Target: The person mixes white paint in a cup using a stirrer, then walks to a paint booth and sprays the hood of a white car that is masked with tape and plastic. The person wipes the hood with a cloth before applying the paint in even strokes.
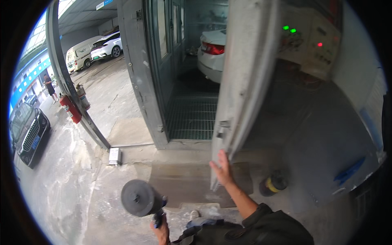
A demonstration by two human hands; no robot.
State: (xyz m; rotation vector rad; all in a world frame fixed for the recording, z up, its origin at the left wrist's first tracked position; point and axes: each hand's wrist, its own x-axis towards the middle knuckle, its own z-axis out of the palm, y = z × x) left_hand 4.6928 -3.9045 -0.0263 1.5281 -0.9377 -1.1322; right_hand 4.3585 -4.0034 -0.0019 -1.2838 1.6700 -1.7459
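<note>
Far to the left of the left grip [162,232] stands one dark car [29,132]; nearer are two fire extinguishers [70,109] at one post [58,57]. The left grip is closed around one spray gun [158,219], whose single round grey cup [140,198] sits above and left of it. The right grip [223,168] has fingers spread, grasping nothing, at one grey door's edge [241,94]; whether they touch, I cannot surely tell. Rightward is one dark container [272,184] with yellow band.

Behind the grey door [247,61], the white sedan [211,67] is partly hidden from us; right of that door, the control panel [312,43] blurs.
</note>
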